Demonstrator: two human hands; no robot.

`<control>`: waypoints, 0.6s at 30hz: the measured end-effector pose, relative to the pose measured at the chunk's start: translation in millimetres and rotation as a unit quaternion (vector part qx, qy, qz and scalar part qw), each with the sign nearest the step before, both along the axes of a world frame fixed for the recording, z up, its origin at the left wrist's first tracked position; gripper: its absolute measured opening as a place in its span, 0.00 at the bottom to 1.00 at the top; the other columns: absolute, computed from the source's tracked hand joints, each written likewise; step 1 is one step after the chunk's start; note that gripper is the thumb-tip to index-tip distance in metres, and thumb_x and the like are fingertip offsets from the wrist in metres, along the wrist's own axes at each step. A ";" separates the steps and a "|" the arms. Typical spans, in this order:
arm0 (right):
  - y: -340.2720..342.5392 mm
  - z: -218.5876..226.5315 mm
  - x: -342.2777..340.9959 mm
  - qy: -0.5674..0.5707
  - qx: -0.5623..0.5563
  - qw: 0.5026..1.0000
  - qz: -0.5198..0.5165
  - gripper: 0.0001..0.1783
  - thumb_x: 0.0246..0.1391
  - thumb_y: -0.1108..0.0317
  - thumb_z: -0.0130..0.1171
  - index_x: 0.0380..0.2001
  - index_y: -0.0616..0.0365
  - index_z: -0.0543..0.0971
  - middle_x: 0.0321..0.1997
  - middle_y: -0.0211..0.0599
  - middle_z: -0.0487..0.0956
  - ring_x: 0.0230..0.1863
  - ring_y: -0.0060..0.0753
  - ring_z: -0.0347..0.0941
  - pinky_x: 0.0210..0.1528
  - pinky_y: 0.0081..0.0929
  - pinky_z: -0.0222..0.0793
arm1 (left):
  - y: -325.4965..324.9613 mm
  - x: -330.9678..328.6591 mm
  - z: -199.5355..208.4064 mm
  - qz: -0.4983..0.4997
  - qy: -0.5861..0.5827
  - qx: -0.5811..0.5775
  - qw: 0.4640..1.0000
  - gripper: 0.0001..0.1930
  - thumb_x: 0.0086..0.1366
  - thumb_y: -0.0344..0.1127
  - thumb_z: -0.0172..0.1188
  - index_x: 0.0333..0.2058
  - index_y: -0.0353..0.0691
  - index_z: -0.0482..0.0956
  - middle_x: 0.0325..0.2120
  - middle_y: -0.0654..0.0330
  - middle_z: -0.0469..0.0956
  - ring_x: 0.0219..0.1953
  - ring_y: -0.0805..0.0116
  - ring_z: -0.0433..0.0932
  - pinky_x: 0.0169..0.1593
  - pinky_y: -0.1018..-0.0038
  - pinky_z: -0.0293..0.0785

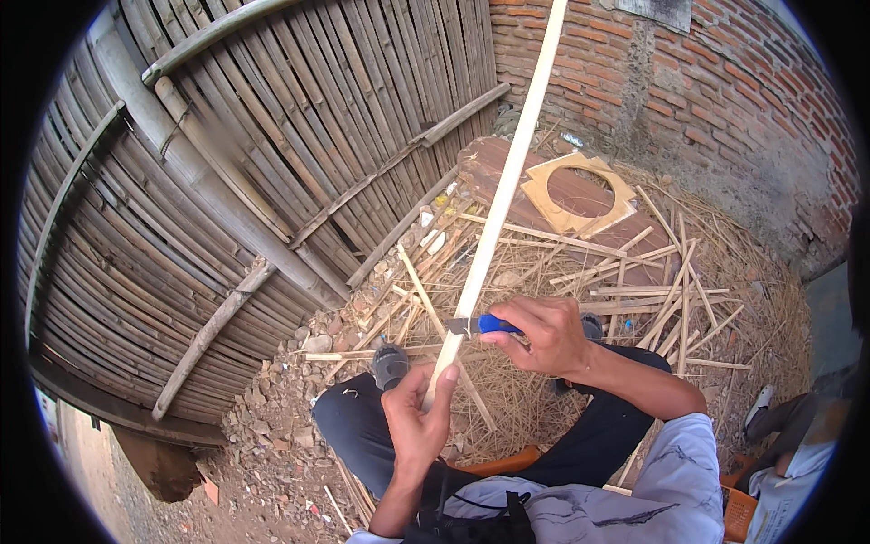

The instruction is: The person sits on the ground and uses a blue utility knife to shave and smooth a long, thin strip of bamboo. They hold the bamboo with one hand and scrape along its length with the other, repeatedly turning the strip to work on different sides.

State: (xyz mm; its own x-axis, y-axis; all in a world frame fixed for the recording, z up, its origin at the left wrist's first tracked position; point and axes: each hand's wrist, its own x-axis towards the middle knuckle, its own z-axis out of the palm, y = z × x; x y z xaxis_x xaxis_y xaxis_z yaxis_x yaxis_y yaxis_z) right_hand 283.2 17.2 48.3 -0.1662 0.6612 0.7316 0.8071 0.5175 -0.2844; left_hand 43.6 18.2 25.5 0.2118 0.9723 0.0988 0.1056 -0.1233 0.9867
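The long bamboo strip (503, 195) runs out past the top edge. The right hand (542, 334) covers most of the blue-handled knife (494, 324), whose small blade is hard to make out.

Dirt ground (272, 444) bears bamboo offcuts (580, 272), rubble (317, 344) and a board (507, 172).

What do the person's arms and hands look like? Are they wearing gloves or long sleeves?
No gloves: the left hand and right hand are both bare, and no rings or watch show. The forearms are bare too. A loose, pale grey-white sleeve with thin dark streaks covers the right upper arm, ending near the elbow. The left arm's sleeve is barely in view.
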 end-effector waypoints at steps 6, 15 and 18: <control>-1.1 4.0 0.6 -0.024 -0.001 1.000 -0.003 0.15 0.63 0.53 0.73 0.41 0.53 0.86 0.32 0.35 0.87 0.26 0.37 0.86 0.25 0.32 0.78 | -1.4 -3.6 0.1 -0.003 0.000 0.000 1.000 0.11 0.76 0.34 0.68 0.42 0.29 0.88 0.21 0.72 0.79 0.24 0.89 0.65 0.24 0.81 0.54; 33.9 14.5 126.9 0.182 -0.008 0.942 -0.282 0.21 0.72 0.52 0.63 0.45 0.62 0.86 0.24 0.44 0.82 0.23 0.38 0.77 0.28 0.36 0.68 | -35.3 -39.6 -6.9 -0.055 0.000 -0.048 0.997 0.10 0.76 0.32 0.68 0.39 0.29 0.86 0.22 0.71 0.80 0.25 0.89 0.69 0.27 0.83 0.60; 35.1 -1.9 129.8 0.178 -0.116 0.944 -0.252 0.21 0.73 0.51 0.62 0.45 0.62 0.86 0.23 0.42 0.80 0.23 0.36 0.75 0.31 0.36 0.68 | -24.6 -35.6 -13.4 -0.043 0.017 -0.035 0.998 0.10 0.77 0.32 0.67 0.38 0.31 0.84 0.21 0.72 0.78 0.25 0.88 0.68 0.28 0.82 0.59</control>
State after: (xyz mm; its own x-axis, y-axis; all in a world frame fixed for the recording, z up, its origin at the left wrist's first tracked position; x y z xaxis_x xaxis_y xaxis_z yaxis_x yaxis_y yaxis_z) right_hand 413.0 52.3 46.5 0.4414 0.7396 0.5081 0.7661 -0.0159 -0.6425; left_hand 8.0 -6.4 12.1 0.2963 0.9549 0.0216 0.1317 -0.0632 0.9893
